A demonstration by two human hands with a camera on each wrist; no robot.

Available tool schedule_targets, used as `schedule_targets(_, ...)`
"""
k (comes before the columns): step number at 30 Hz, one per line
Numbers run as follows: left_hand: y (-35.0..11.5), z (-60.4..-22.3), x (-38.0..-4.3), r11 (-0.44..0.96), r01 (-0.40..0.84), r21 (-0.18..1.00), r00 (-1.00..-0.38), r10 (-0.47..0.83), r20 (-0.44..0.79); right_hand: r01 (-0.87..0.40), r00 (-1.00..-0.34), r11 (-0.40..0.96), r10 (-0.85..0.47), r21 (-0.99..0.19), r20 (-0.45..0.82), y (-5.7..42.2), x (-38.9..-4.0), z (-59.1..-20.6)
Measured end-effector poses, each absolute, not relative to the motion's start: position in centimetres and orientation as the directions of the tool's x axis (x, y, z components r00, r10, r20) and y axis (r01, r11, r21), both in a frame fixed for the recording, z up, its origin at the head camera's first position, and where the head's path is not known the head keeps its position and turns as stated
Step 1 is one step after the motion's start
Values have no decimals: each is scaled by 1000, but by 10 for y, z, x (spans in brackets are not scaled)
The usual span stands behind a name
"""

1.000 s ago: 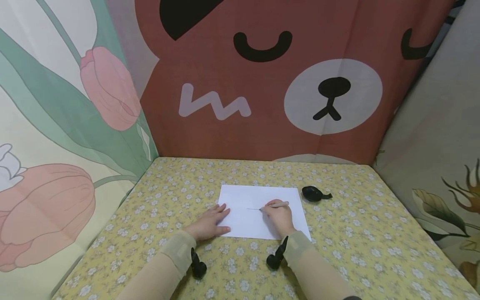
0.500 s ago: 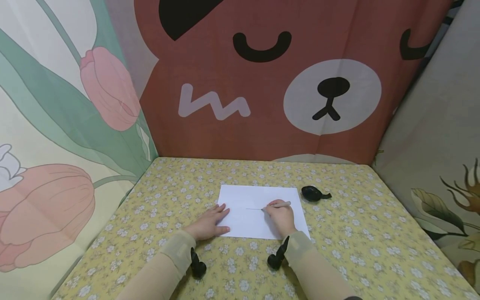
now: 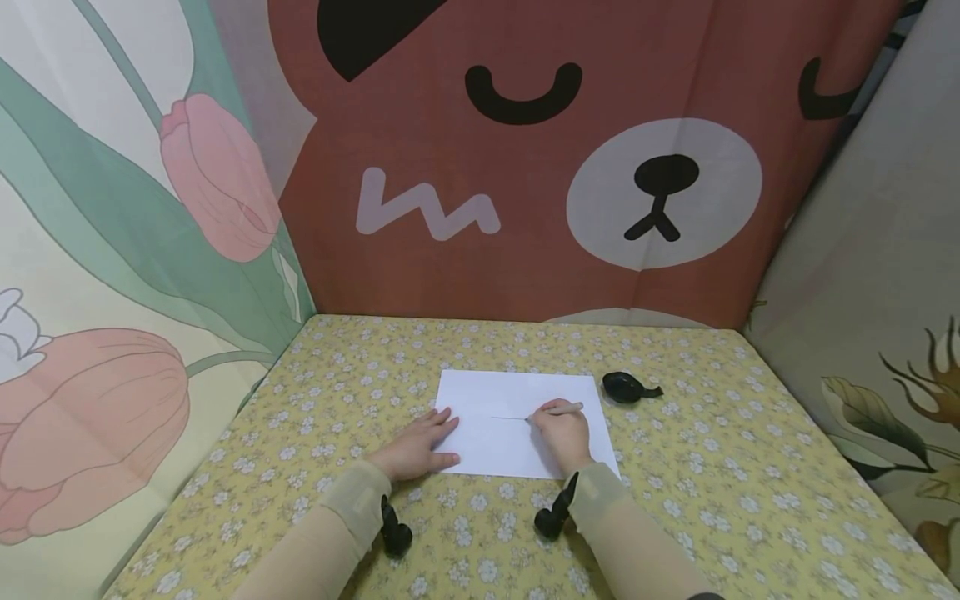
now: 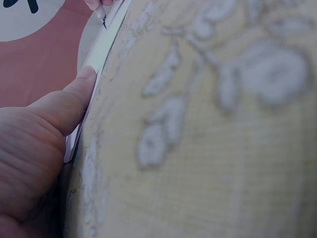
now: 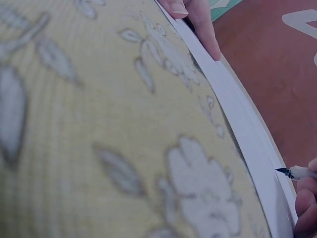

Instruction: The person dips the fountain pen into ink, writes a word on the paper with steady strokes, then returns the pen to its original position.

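Observation:
A white sheet of paper lies on the flowered cloth in the head view, with a thin dark line across its middle. My right hand pinches a pale-barrelled pen, its tip at the right end of that line. Seen from the right wrist, the pen has a dark, pointed tip against the paper. My left hand rests with spread fingers on the sheet's left edge. In the left wrist view, its thumb lies along the paper's near edge.
A black rounded object with a short tail lies just right of the paper. Yellow flowered cloth covers the table. Printed fabric stands behind and at both sides, with a bear face at the back. Black wrist devices hang below the cuffs.
My right hand and the pen have slid slightly to the right, and the drawn line has grown longer behind the tip. My left hand stays in place on the paper.

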State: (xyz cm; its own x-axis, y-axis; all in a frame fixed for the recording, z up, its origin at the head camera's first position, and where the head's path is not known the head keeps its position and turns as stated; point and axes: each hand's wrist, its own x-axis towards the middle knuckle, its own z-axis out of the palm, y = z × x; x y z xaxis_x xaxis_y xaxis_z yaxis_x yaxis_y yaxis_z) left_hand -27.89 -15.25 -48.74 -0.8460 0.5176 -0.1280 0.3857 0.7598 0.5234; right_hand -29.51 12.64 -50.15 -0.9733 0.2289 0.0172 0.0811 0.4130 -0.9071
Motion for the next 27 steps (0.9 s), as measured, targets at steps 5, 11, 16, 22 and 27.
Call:
schedule_targets(5, -153, -488, -279, 758, 404, 512, -843, 526, -114, 70, -970, 416, 240, -907, 36, 127, -296, -504)
schedule_targets(11, -153, -488, -278, 753, 406, 518, -841, 529, -111, 55, -967, 391, 249, -919, 48, 128, -297, -506)
schedule_targets(16, -153, -488, -278, 753, 404, 520, -842, 528, -111, 66, -966, 263, 260, -963, 5, 130, -298, -507)
schedule_targets(22, -154, -488, -278, 755, 402, 518, -842, 527, -115, 65, -971, 233, 240, -970, -7, 130, -298, -507)
schedule_targets(27, -153, -487, -278, 760, 406, 508, -841, 529, -118, 67, -973, 262, 229, -963, -6, 126, -298, -504)
